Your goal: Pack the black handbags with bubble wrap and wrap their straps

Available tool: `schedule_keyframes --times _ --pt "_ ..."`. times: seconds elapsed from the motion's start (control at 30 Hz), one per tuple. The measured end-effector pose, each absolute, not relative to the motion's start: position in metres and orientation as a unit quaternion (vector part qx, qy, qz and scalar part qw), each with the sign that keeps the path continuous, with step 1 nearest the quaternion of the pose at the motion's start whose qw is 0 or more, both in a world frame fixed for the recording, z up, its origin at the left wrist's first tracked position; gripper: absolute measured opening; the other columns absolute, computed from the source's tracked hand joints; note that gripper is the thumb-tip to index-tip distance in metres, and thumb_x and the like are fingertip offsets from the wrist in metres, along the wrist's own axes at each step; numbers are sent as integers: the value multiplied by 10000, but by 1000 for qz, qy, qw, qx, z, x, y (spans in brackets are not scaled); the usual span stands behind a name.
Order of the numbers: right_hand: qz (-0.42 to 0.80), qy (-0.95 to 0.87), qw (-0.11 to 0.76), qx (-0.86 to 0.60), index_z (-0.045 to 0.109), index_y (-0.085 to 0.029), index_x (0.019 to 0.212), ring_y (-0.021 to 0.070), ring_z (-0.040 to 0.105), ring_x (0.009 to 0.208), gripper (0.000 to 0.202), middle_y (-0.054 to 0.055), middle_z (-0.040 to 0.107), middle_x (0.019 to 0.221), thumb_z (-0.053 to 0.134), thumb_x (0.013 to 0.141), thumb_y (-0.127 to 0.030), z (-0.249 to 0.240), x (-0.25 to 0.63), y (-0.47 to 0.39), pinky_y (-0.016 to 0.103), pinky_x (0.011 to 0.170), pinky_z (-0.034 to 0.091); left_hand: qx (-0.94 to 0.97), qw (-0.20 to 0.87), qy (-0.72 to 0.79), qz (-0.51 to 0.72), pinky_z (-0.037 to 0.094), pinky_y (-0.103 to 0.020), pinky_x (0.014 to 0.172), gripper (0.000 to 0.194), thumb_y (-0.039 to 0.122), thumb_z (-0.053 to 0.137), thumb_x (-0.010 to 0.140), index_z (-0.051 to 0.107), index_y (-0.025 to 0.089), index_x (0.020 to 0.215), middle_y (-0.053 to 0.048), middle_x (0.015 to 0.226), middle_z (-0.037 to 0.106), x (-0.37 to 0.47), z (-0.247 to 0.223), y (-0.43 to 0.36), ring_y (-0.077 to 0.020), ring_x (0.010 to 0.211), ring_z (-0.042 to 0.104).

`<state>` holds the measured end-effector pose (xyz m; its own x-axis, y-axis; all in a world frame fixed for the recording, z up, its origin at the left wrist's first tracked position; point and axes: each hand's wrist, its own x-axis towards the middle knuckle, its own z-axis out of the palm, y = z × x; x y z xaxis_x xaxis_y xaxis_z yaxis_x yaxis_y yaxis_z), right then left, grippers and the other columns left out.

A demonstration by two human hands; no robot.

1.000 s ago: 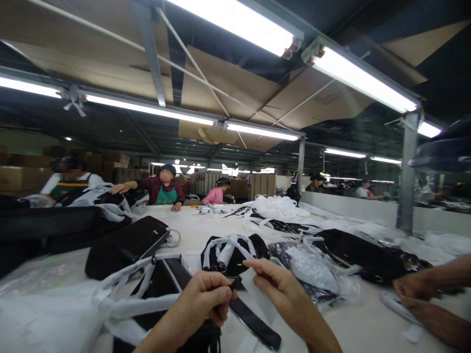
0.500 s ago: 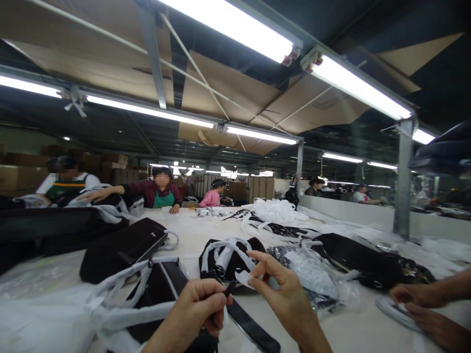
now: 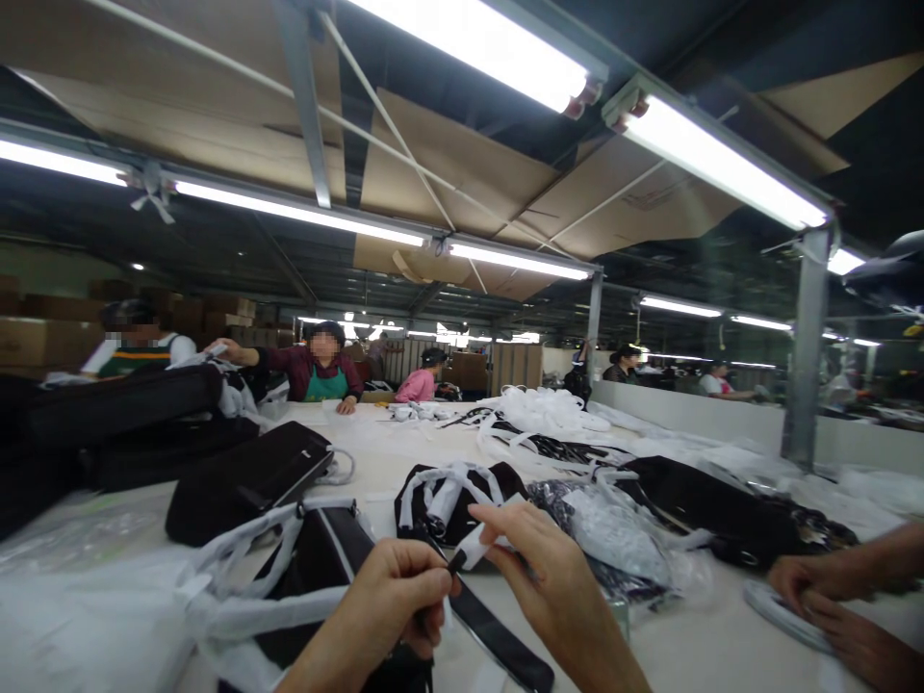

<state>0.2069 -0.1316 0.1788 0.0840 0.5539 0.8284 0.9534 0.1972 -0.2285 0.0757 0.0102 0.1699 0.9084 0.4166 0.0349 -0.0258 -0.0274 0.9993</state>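
Low in the middle, my left hand [image 3: 396, 599] pinches a black strap between thumb and fingers, and its short tip [image 3: 457, 561] pokes out to the right. My right hand [image 3: 554, 577] holds a small piece of white wrapping [image 3: 474, 551] between thumb and index finger, against that tip. A wider black strip [image 3: 501, 630] runs down the table below the hands; whether it joins the held strap is hidden. Left of my left hand lies a black bag [image 3: 310, 568] with white-wrapped handles [image 3: 278, 616]. Behind my hands sits another black bag [image 3: 419, 481], its handles wrapped in white too.
A co-worker's hands [image 3: 815, 587] work on a grey-white band [image 3: 776, 611] at the right. Black bags [image 3: 249, 476] lie left, with clear plastic [image 3: 79, 534] near them. Plastic-wrapped goods [image 3: 613, 544] and white strips [image 3: 541, 409] lie beyond. People [image 3: 324, 371] work across the table.
My right hand has brought the white piece left onto the strap tip; before, it was held slightly apart. Across the table, a co-worker's outstretched hand has risen with white material.
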Motion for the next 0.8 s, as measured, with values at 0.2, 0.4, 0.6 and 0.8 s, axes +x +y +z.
schedule_keyframes --times 0.2,0.4,0.6,0.8 --pt "-236 -656 396 -598 615 -237 1134 175 596 869 348 -6 679 898 534 895 3 181 202 -134 299 806 426 705 680 138 147 435 -185 385 346 435 709 523 629 132 669 10 470 588 76 168 11 -98 396 522" --pt "-270 -665 371 -590 607 -248 1109 187 607 893 329 -21 696 889 539 899 -4 182 203 -139 320 813 403 711 675 122 150 436 -179 379 241 353 658 532 574 159 647 2 478 620 79 163 13 -93 370 519" --pt "-294 -666 360 -584 635 -226 1043 189 618 889 265 0 711 917 540 902 -23 186 199 -144 317 792 414 717 668 127 153 443 -184 382 243 358 657 530 580 156 644 3 481 618 78 164 11 -93 371 521" --pt "-252 -669 357 -601 652 -224 1010 192 628 919 233 0 713 921 616 869 -41 187 199 -146 314 811 433 722 664 130 147 440 -177 387 247 362 657 529 586 152 639 7 485 615 76 167 10 -87 380 518"
